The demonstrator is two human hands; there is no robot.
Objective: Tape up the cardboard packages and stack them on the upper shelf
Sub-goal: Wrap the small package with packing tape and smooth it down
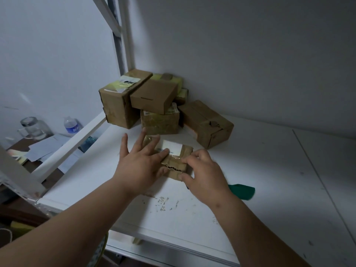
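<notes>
The small package (174, 158) lies flat on the white shelf (260, 170), just in front of the stack of boxes (154, 105). The left hand (142, 162) rests on the package's left side, fingers straight and spread. The right hand (204, 170) pinches its near right edge with curled fingers. A green object (242, 190) lies right of the package.
</notes>
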